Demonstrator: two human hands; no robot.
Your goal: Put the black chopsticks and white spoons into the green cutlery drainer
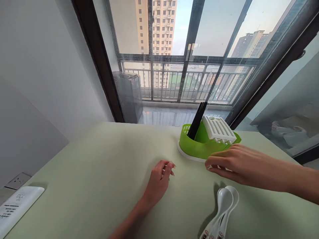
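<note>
Right now my right hand's fingers (214,161) are stretched forward and held loosely together, their tips just at the near rim of the green holder (199,146); they close on nothing that I can see, though whether the tips actually touch the rim I cannot tell. My right hand (234,164) hovers low over the desk (94,172), its forearm running off to the right of the holder. My left hand's fingers (169,167) are curled under, knuckles forward, empty, and the left hand (158,182) rests on the desk to the left of the holder and a little nearer to me, apart from it.

Inside the holder, black chopsticks (198,119) stand tilted in the left part, and a white slotted insert (218,127) sits on the right part, leaning toward me. Nearer to me than the holder, under my right forearm, two white spoons (224,202) lie on the desk, one nested on the other, bowls pointing toward the holder.

As I judge it, the sorting is partly done: the chopsticks are stowed, the spoons are not yet in, and neither hand has picked anything up. Far left of the holder, a white power strip (17,205) lies at the desk's edge.
</note>
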